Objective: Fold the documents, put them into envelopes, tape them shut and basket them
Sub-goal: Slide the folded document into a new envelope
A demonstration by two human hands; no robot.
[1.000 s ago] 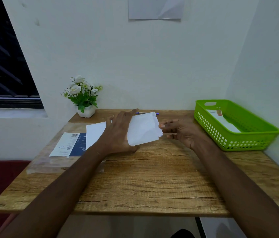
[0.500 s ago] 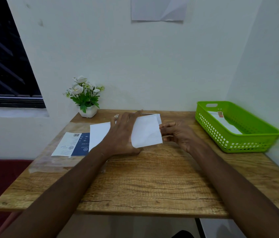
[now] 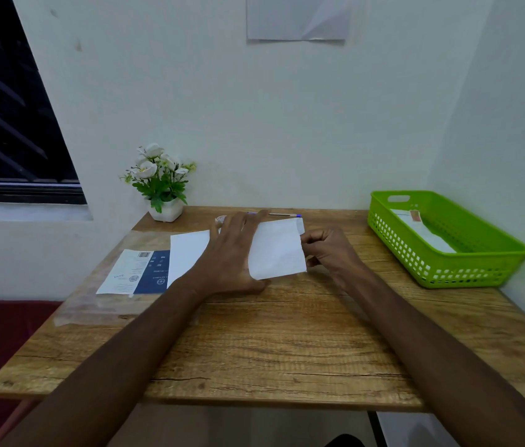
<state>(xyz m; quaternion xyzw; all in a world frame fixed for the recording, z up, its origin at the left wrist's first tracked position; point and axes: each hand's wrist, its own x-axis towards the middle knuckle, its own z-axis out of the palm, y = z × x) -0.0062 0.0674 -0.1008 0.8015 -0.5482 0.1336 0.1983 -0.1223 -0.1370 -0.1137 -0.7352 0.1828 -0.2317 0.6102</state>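
Wooden surface (image 3: 287, 343), viewed from its near edge. Left hand (image 3: 232, 256) lies flat, fingers spread, pressing a white envelope (image 3: 275, 251) onto the surface at centre. Right hand (image 3: 329, 250), at the envelope's 3 o'clock edge, has its grip pinched closed on that edge. At 2 o'clock, a green basket (image 3: 480, 266) holds a taped envelope (image 3: 422, 230).

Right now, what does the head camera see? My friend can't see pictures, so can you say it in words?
Two bare hands work a white paper on a wooden table: the left hand presses it flat, the right hand pinches its edge. A green basket holding an envelope sits right; a flower pot stands at the back.
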